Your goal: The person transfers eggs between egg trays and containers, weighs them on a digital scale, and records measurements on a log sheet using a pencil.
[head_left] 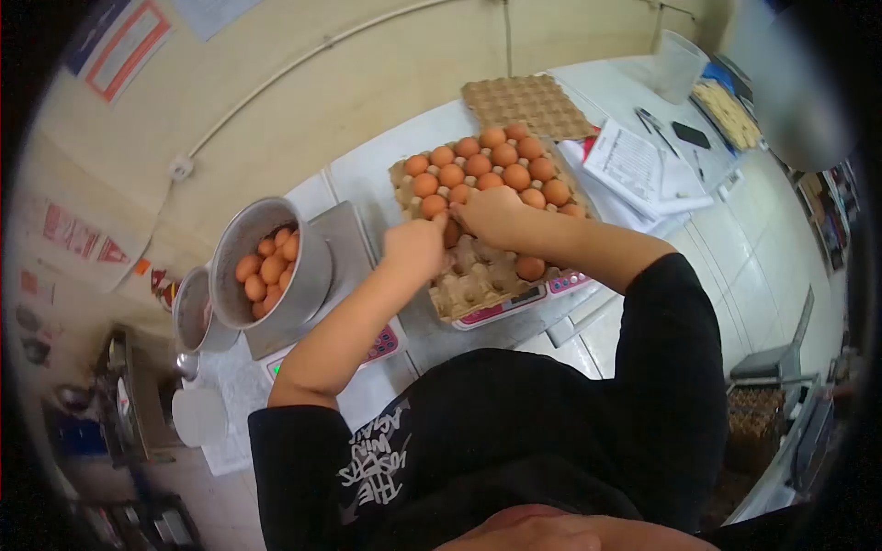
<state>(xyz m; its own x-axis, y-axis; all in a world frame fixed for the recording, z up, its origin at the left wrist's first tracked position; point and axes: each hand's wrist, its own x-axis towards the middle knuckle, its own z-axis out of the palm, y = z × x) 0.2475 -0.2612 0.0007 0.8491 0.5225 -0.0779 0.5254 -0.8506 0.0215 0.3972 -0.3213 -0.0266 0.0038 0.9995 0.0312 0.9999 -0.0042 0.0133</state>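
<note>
A cardboard egg tray (473, 283) holds several rows of brown eggs (478, 165), with bare cups at its near left part. At the tray's left side, my left hand (418, 248) has its fingers closed around a brown egg (451, 233) that is partly covered. My right hand (491, 217) reaches over the middle rows from the right, close beside the left. Its fingers are curled downward, and what they hold, if anything, is hidden. Beneath the tray shows a pink-edged scale (503, 312).
Left of the tray, a metal pot (317, 275) of brown eggs stands on another scale (344, 234); a smaller metal pot (195, 312) is beside it. Behind lies an egg tray without eggs (528, 106). Papers (634, 165), a phone (690, 135) and a clear plastic jug (678, 69) are at right.
</note>
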